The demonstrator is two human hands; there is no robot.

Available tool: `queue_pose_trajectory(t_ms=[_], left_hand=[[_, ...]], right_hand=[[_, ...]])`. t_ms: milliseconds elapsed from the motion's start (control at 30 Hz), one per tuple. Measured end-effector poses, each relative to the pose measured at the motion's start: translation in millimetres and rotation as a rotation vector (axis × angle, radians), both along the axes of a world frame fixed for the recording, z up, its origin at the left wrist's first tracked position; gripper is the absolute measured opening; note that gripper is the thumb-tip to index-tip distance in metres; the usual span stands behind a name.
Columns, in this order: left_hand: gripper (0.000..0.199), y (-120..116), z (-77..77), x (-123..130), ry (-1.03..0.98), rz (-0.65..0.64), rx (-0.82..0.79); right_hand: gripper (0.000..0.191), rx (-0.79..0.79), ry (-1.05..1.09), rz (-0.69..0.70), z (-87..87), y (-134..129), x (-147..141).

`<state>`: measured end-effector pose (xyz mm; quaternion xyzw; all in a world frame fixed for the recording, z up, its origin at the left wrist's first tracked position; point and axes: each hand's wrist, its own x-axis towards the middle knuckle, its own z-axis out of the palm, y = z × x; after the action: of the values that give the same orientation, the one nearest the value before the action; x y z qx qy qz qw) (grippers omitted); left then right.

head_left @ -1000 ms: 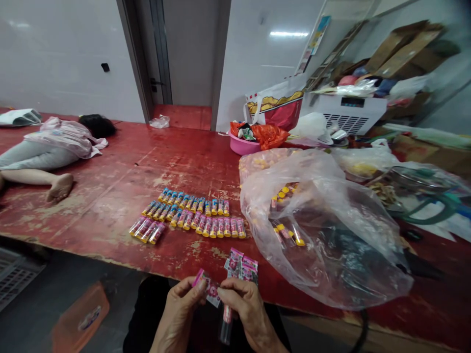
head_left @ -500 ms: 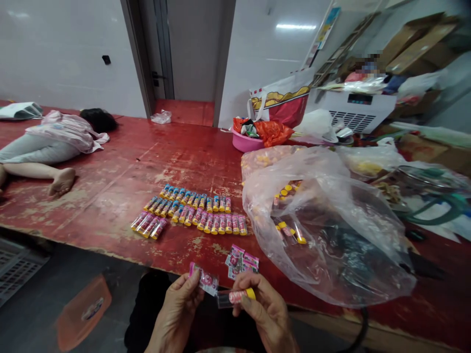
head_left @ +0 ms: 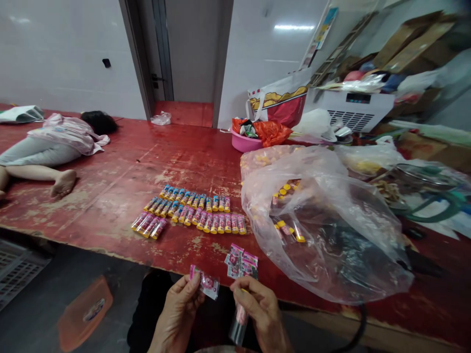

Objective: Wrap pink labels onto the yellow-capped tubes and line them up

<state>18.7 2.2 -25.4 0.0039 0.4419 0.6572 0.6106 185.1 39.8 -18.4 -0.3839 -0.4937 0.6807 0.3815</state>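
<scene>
My left hand [head_left: 180, 306] pinches a small clear wrapper with pink print [head_left: 208, 283] between thumb and fingers. In my right hand [head_left: 257, 306] is a clear plastic tube [head_left: 240, 321] with pinkish contents; it points downward, and its yellow cap is mostly covered by my fingers. Just beyond the right hand, several similar pink printed wrappers [head_left: 241, 262] lie on the red table [head_left: 121, 215]. Farther off, rows of capped tubes with pink labels [head_left: 213, 223] and blue labels [head_left: 195, 198] lie side by side.
A large clear plastic bag [head_left: 331, 255] holding yellow-capped tubes spreads over the table's right side. Behind it stand a pink basin [head_left: 246, 142] and a shopping bag [head_left: 283, 105]. A person [head_left: 62, 137] lies on the table at left. An orange stool [head_left: 84, 314] stands below.
My right hand has turned the tube from lying level, beside the wrapper, to pointing downward. The left hand keeps its wrapper in nearly the same place.
</scene>
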Motion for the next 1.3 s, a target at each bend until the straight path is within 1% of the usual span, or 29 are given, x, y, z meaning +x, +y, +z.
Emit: queue_pose_trajectory(t_ms=[67,133,233,333,400,500,600,700,767,833,900,1000,1100,1167,1233,1300], left_hand=[[0.029,-3,-3.3,2,0.053,-0.039,0.037],[0.029,-5,-6.4,4,0.094,-0.077,0.053],[0.026,-9,-8.8,6,0.143,-0.142,0.059],[0.028,-11,-7.9,6,0.201,-0.205,0.047],[0.029,-11,-5.9,5,0.239,-0.223,0.038],[0.029,-11,-3.3,3,0.264,-0.215,0.036],[0.026,-11,-2.9,1,0.187,-0.177,0.043],[0.026,-11,-3.5,5,0.114,-0.137,0.06],[0.029,-12,-2.4,11,0.094,-0.142,0.04],[0.031,-12,0.6,18,0.074,-0.157,-0.005],[0.031,-13,4.8,23,0.061,-0.159,-0.031],[0.029,-13,9.9,25,0.062,-0.147,-0.01],[0.029,-13,10.7,22,0.099,-0.149,-0.006],[0.029,-13,9.5,19,0.136,-0.121,-0.006],[0.029,-13,8.0,17,0.154,-0.095,0.002],[0.029,-12,6.4,15,0.148,-0.097,0.012]], right_hand=[[0.038,-0.07,-0.061,0.051,1.2,-1,-7],[0.036,-0.092,-0.091,0.045,3.1,-1,-14],[0.034,-0.078,-0.102,-0.022,6.1,5,-20],[0.033,-0.038,-0.114,-0.028,9.6,15,-19],[0.033,-0.022,-0.121,-0.017,11.7,19,-17],[0.033,-0.046,-0.105,-0.006,12.0,17,-15],[0.031,-0.098,-0.102,0.011,6.0,8,-16],[0.03,-0.147,-0.091,-0.051,-3.7,-2,-21],[0.032,-0.172,-0.064,-0.119,-8.2,-6,-24],[0.033,-0.181,-0.049,-0.143,-9.3,-8,-26],[0.033,-0.181,-0.044,-0.125,-7.6,-10,-26],[0.035,-0.198,-0.018,-0.086,-4.3,-11,-23],[0.034,-0.212,0.034,-0.057,-4.2,-10,-15],[0.035,-0.209,0.076,-0.035,-5.4,-8,-7],[0.037,-0.177,0.13,-0.006,-5.8,-6,3],[0.033,-0.099,0.184,0.046,-4.3,-4,12]])
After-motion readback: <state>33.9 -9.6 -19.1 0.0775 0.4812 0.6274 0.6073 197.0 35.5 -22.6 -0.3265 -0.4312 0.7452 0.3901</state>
